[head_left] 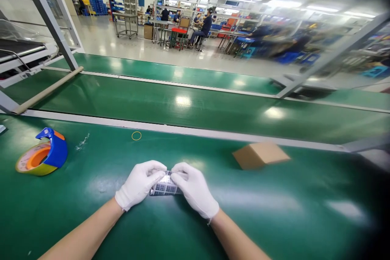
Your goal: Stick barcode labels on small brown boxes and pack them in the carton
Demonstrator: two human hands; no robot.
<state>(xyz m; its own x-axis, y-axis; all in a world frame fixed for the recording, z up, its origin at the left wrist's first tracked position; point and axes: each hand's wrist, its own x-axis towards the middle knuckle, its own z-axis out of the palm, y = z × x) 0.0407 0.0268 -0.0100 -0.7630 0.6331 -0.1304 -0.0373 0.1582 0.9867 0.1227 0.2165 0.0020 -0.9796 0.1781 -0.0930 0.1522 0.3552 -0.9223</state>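
Note:
Both of my hands wear white gloves and meet over the green bench mat [91,195]. Between them is a small flat sheet of printed labels [164,188], black marks on white. My left hand [138,184] pinches its left end with curled fingers. My right hand [193,189] grips the right end, fingertips pressed at the sheet's top edge. The hands cover most of the sheet.
A blue and orange tape dispenser [44,152] with a yellow roll lies at the left. A small cardboard box [260,155] sits to the right. A yellow rubber band [136,135] lies ahead. Green conveyor belts [183,105] run beyond; people sit at benches far back.

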